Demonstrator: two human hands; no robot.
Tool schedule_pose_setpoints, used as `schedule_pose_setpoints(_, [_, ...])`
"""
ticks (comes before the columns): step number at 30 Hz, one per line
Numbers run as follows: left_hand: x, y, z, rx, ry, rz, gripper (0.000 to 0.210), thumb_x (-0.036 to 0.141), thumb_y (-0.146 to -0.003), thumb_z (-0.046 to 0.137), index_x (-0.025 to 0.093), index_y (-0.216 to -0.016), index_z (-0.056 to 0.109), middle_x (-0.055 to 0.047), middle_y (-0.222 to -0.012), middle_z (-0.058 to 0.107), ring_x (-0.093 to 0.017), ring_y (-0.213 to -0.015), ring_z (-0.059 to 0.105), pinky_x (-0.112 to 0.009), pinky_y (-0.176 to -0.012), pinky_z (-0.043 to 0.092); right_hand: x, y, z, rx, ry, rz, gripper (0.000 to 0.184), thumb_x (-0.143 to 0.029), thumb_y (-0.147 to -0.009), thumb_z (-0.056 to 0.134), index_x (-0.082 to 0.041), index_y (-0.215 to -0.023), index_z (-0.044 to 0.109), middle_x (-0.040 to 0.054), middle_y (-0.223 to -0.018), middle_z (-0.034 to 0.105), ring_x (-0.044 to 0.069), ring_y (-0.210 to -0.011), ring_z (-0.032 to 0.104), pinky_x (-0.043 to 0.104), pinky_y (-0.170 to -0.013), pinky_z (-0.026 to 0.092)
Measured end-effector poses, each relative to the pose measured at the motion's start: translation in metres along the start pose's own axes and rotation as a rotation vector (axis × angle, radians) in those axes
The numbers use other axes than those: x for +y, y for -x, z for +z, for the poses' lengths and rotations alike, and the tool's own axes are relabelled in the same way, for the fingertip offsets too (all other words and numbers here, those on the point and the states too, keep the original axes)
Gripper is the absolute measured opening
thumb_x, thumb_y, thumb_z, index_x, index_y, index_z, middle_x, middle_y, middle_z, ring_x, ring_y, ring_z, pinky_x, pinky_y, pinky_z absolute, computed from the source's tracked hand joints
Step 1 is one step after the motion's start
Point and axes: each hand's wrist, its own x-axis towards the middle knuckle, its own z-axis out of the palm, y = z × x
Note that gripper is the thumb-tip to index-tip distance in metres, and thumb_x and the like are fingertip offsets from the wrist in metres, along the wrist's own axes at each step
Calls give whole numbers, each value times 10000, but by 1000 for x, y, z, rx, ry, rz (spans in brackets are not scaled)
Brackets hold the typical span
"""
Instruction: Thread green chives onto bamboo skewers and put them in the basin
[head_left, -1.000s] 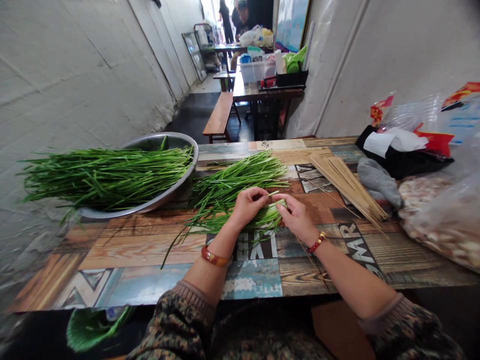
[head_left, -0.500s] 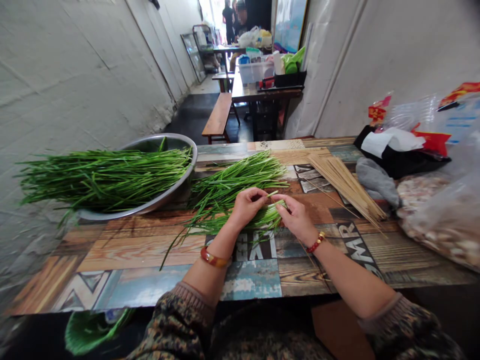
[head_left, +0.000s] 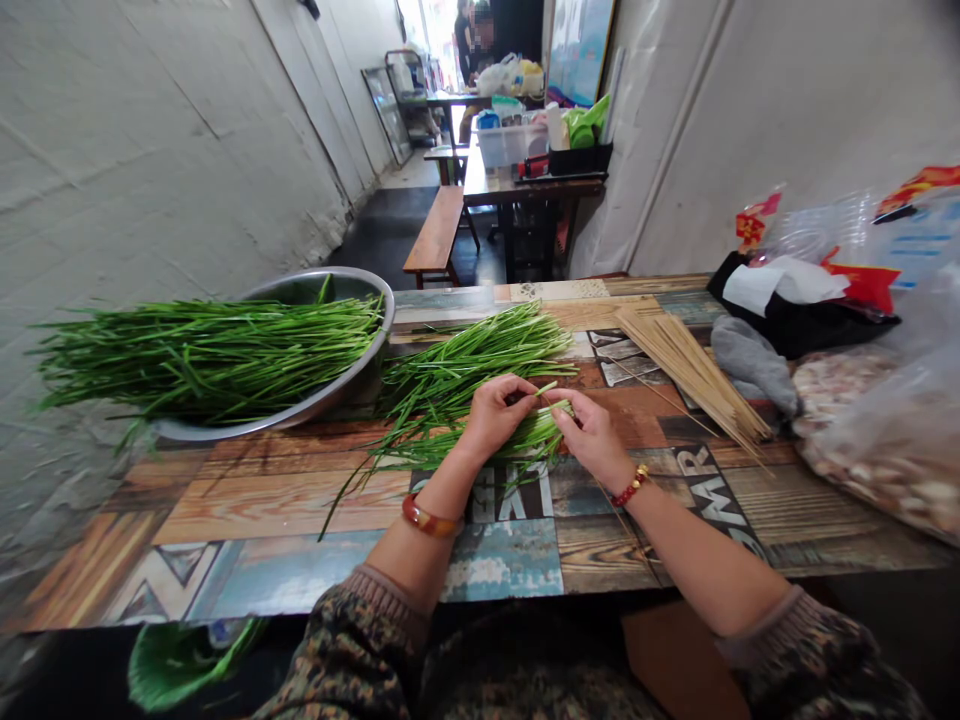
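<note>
My left hand [head_left: 499, 412] is closed, thumb and fingers pinching the pale stem ends of some garlic chives [head_left: 536, 432]. Close against it, my right hand [head_left: 589, 425] is also closed on the same stem ends, fingertips nearly meeting the left ones. Thin brown sticks [head_left: 626, 525] slant from beneath my right hand towards the table's front edge; whether the hand grips them is hidden. Just beyond both hands lies a loose pile of chives [head_left: 480, 355]. To the right rests a fan of bamboo skewers [head_left: 686, 375].
A metal basin [head_left: 386, 335] heaped with long chives stands at the left. Clear plastic bags [head_left: 885, 430] with pale pieces fill the right end of the patchwork-patterned table [head_left: 300, 575]. Farther back are a bench [head_left: 439, 230], another table with a plastic bin [head_left: 510, 145], and a person.
Both hands keep practically the same pose on the chives. In the far background, a dark-clothed person has shifted slightly to the right.
</note>
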Motion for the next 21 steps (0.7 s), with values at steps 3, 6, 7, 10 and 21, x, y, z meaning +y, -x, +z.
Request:
schedule_pose_setpoints(3, [0,0,1,0,-21,26,62,190,-775,644,166,-732,681,-6,-697,654,-115,-648,552,-233,-618,403,2,0,1,7,1,0,272,-292,-866,499,-183,-1079,628,44,-890,666,164,-757,599,268,-664,476])
schedule_pose_setpoints(6, [0,0,1,-6,-17,49,54,170,-772,644,162,-732,679,-7,-701,655,-115,-658,561,-236,-636,411,3,0,2,19,-4,-2,259,-285,-859,507,-193,-1075,615,47,-917,659,168,-775,600,281,-682,484])
schedule_pose_setpoints(7, [0,0,1,-9,-15,53,53,162,-771,644,160,-732,679,-6,-698,653,-114,-657,561,-236,-640,411,4,0,2,29,-10,-1,267,-282,-854,515,-197,-1091,603,48,-922,654,166,-768,597,284,-678,486])
schedule_pose_setpoints(10, [0,0,1,-13,-23,53,50,151,-768,642,161,-733,677,2,-685,643,-112,-644,548,-236,-629,404,4,0,3,72,-34,-3,356,-269,-841,537,-212,-1193,545,42,-907,636,152,-696,569,285,-635,482])
schedule_pose_setpoints(21, [-1,0,1,-63,24,59,53,159,-776,639,160,-734,671,0,-688,641,-117,-651,554,-246,-653,420,2,0,3,86,-46,-49,391,-232,-843,534,-241,-1232,504,27,-889,597,152,-694,531,295,-643,477])
